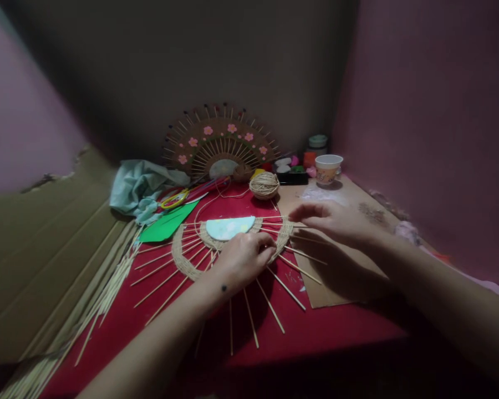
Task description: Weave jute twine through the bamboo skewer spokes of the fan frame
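A half-round fan frame of thin sticks lies on the red cloth [345,327], with a woven twine band [183,260] across the sticks and a pale blue half-disc [228,227] at its centre. My left hand [247,257] rests over the middle of the frame, its thumb and fingers pinched at the inner side of the band; what they grip is too small to name. At the band's right end, my right hand [330,219] has its fingers bent together near the stick tips. Whether a strand is between them is unclear. A twine ball [264,185] sits behind the frame.
A finished fan with pink flowers [220,136] leans at the back wall. Green sheet [168,221], yellow-handled scissors [174,199], pale cloth [139,185] and loose sticks [114,282] lie left. A paper cup [328,170], black tray [293,178] and cardboard [316,277] are right.
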`<state>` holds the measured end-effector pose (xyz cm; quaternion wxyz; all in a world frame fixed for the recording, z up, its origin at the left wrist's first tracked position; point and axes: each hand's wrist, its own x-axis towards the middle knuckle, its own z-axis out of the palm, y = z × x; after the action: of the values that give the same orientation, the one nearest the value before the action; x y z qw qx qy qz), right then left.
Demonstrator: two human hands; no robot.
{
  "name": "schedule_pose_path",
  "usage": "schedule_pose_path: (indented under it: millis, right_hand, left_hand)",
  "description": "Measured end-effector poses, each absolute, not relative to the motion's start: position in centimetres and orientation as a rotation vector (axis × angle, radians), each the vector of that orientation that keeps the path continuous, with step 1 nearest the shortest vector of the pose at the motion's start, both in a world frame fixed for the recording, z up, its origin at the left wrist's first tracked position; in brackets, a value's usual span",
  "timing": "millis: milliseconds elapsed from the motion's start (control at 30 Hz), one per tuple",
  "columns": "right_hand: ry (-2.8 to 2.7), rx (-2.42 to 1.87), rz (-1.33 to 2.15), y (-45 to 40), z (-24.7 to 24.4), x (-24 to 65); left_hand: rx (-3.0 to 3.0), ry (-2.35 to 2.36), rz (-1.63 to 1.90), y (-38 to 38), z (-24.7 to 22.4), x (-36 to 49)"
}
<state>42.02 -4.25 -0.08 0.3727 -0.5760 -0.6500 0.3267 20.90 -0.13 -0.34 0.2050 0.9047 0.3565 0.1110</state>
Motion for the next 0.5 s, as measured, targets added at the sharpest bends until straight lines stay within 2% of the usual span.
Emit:
schedule_pose_path:
  millis: [167,500]
  right_hand:
    - [-1.897,-1.579,0.688,-3.7,-0.9,42.8]
    - [-2.146,-1.269,0.502,-4.5,-2.7,41.7]
  left_hand:
    - [2.461,1.038,0.283,-0.4,-0.6,20.4]
    - [2.448,0.983,0.183,-0.2,-1.1,20.5]
